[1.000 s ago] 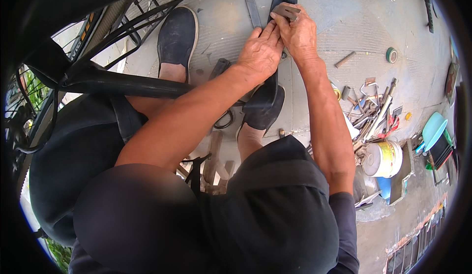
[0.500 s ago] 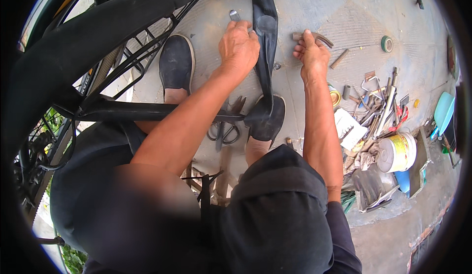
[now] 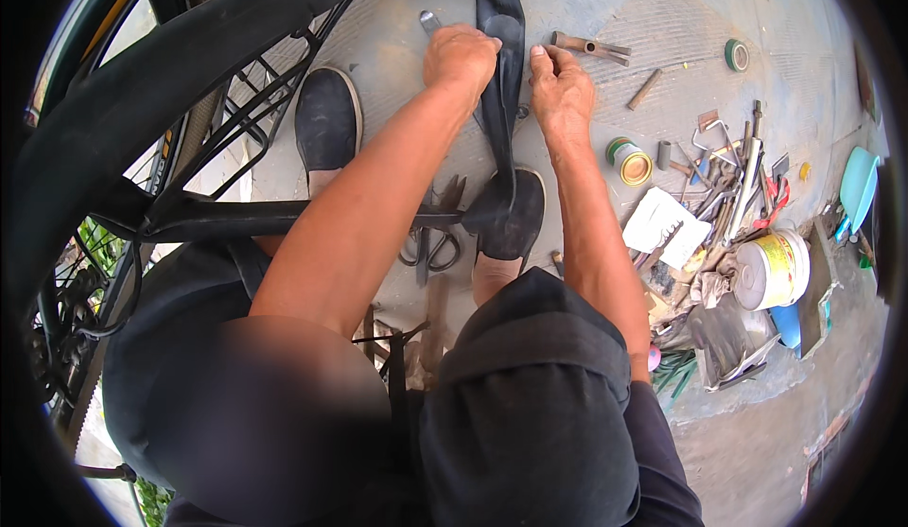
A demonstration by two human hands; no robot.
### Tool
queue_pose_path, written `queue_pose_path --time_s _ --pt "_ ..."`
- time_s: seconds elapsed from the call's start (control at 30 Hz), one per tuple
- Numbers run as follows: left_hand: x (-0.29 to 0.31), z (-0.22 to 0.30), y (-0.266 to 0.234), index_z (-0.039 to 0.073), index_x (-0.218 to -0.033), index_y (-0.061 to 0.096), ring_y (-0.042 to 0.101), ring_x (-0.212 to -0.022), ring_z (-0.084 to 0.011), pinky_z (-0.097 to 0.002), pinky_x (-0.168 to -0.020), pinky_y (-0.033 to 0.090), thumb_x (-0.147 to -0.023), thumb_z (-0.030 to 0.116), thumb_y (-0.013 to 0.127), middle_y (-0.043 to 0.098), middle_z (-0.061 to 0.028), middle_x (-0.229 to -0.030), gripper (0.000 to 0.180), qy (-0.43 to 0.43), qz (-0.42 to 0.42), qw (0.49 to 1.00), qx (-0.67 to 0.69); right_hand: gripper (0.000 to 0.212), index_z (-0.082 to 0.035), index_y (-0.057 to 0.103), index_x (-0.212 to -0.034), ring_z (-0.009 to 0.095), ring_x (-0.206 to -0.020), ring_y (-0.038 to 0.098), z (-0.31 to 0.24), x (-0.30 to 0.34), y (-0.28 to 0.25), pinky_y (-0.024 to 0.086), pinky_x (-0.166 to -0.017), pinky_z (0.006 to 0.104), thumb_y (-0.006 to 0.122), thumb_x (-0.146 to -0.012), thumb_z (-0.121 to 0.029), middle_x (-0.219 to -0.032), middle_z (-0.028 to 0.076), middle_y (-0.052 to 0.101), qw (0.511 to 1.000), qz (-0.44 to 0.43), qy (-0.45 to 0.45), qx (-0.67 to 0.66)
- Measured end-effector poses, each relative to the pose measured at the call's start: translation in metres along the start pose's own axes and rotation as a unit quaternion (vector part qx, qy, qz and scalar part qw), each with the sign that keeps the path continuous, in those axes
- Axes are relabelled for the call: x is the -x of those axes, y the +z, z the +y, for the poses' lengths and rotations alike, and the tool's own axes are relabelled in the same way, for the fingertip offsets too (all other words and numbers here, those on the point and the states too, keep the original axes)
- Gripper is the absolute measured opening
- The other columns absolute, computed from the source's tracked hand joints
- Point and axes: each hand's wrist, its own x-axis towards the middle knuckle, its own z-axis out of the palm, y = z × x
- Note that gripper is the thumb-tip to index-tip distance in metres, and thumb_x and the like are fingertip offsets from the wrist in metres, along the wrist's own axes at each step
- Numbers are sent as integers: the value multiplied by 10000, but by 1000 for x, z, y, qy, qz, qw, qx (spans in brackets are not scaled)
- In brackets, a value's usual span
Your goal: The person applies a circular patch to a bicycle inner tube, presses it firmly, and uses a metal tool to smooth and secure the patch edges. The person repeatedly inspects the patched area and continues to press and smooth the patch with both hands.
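A flattened black inner tube (image 3: 511,82) runs down between my hands, and its lower part lies across my right shoe (image 3: 511,215). My left hand (image 3: 461,59) is closed at the tube's left edge, its fingertips pressed against the rubber. A flat metal lever (image 3: 429,22) with a rounded end lies beyond that hand. To the right of the tube, my right hand (image 3: 565,94) has loosely bent fingers, apart, with nothing visible in them. Just beyond its fingertips, a claw hammer head (image 3: 591,47) without a handle rests on the floor. Scissors (image 3: 430,251) lie below the tube.
At left stands a bicycle wheel (image 3: 189,139) with black tubing (image 3: 189,40) across it. On the right are a short rod (image 3: 645,90), a green tape roll (image 3: 737,55), a small can (image 3: 629,161), heaped tools (image 3: 733,182), a white bucket (image 3: 771,270) and a teal dustpan (image 3: 858,186).
My right hand has let go of the hammer head, which now lies on the floor, and moved left toward the inner tube. My left hand has moved slightly up, against the tube's edge.
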Motion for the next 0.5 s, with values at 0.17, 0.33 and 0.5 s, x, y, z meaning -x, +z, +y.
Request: queue_pose_path --time_s 0.17,0.33,0.5 --pt "-3 -11 4 -14 -935 693 610 -729 -190 -327 -674 485 -846 121 688 672 -104 -817 162 31 15 999 19 435 -74 684 -1152 275 -895 685 -8 1 3 509 -829 369 700 -847 -384 -944 131 727 998 -49 38 -25" --pt "15 -6 -13 61 -991 701 640 -1017 -349 -402 -900 490 -857 197 614 687 -182 -1060 210 52 66 992 -92 307 -62 717 -973 235 -818 677 -14 -1 12 516 -775 355 766 -800 -311 -873 106 719 997 -58 47 -10" --pt "6 -20 -31 -5 -1064 658 631 -894 -252 -363 -804 496 -936 284 568 673 -152 -984 329 37 26 999 -22 282 15 662 -971 181 -783 635 -17 4 14 513 -726 318 753 -808 -196 -836 95 676 973 -125 39 -189"
